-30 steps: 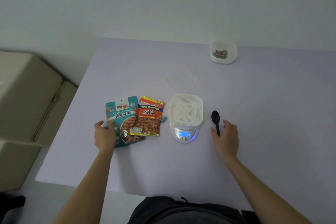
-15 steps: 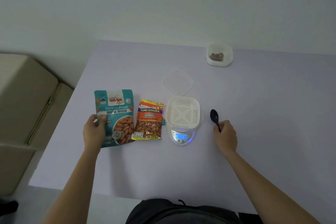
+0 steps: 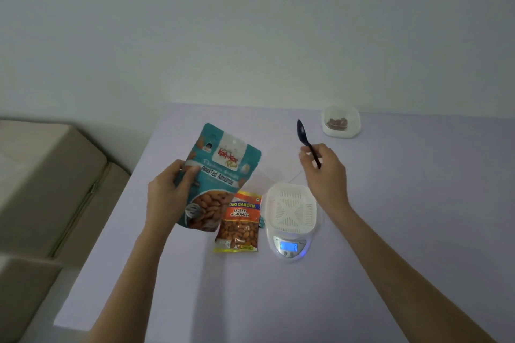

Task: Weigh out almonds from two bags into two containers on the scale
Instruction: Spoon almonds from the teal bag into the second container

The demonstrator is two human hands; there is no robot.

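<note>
A teal stand-up pouch of roasted almonds [image 3: 220, 175] is held above the pale lilac desk [image 3: 404, 231] by the left hand [image 3: 167, 198]. The pouch is tilted, with its top leaning to the right. The grip is closed on the pouch's left edge, with the thumb laid on the printed front and the fingers hidden behind.

A black plastic spoon [image 3: 306, 140] is pinched by its handle in the right hand [image 3: 326, 175]. The grip is curled round the stem, and the bowl is pointed up and away from the person.

A small orange-and-yellow bag of salted almonds [image 3: 239, 223] is laid flat on the desk below the pouch, which overlaps its upper left corner in view. Just to its right a white digital scale [image 3: 289, 248] is placed, with its blue display lit and a zero shown. A white slotted square container [image 3: 289, 209] is seated on the scale's platform.

A clear plastic lid [image 3: 278, 167] is laid beyond the scale, partly hidden by the right hand. Near the far edge, well apart, a second white square container [image 3: 340, 131] is set, with a few brown almonds in it. Beige cushions [image 3: 41, 189] are seen left of the desk.
</note>
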